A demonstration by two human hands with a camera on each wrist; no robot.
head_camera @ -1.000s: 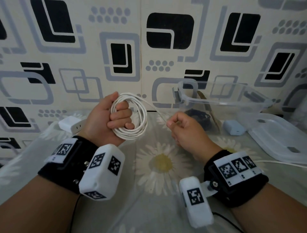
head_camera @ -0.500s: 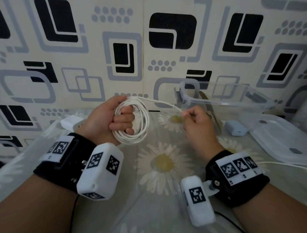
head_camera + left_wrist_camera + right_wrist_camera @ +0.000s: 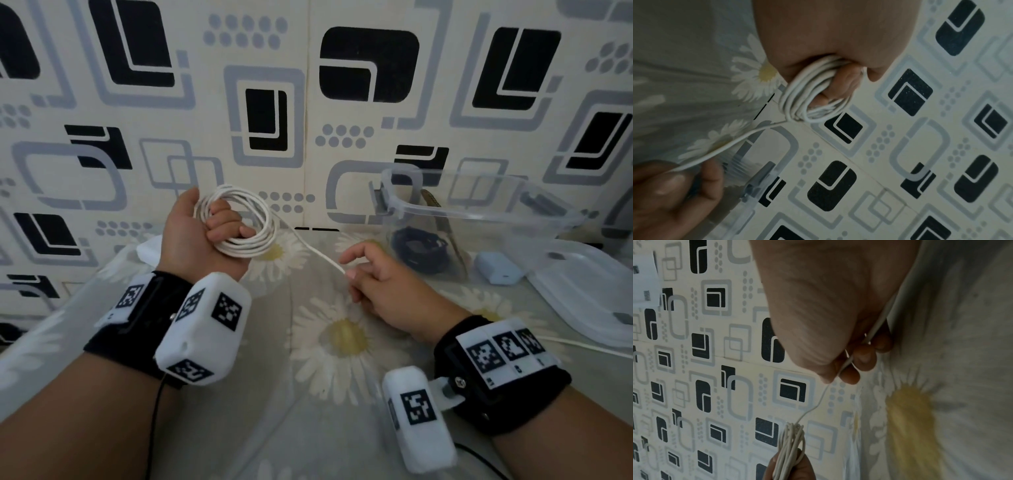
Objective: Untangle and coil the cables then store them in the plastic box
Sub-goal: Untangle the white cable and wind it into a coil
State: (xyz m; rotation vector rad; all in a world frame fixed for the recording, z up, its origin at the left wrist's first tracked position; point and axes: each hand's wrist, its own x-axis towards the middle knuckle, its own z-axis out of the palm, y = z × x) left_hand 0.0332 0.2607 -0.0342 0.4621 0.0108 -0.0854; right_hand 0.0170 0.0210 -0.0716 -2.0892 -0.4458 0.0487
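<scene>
Your left hand (image 3: 202, 236) has its fingers curled thru the middle of the white cable coil (image 3: 239, 222), clamping the bundled loops vs the palm; the left wrist view shows several turns stacked over the fingertips. From the coil's right side a free strand (image 3: 313, 251) runs down and right to your right hand (image 3: 387, 287). There the thumb and forefinger pinch the strand, other fingers loosely bent beside it; the right wrist view shows the cable passing on thru the hand toward the wrist. Both hands are raised above the daisy-print cloth (image 3: 342, 342), left of centre, w/ the coil well apart from the box.

Progress, as I judge it: this white cable is mostly coiled, but the tail is not yet wound on. More white cable (image 3: 582, 346) lies on the cloth near right, beyond your right wrist, so some length seems left to wind. The clear plastic box (image 3: 479, 212) stands far right, open, w/ a black coiled cable (image 3: 419, 250) already inside, so approx one item is stored. Its lid (image 3: 589, 294) lies off, right of it. Left to do: finish the wraps, put the coil in the box. A pale blue charger (image 3: 498, 269) sits btwn box and lid, a white adapter (image 3: 149, 248) behind your left hand.

Writing: no brand or text readable; only square black-and-white marker codes on the wrist units (image 3: 205, 322).
</scene>
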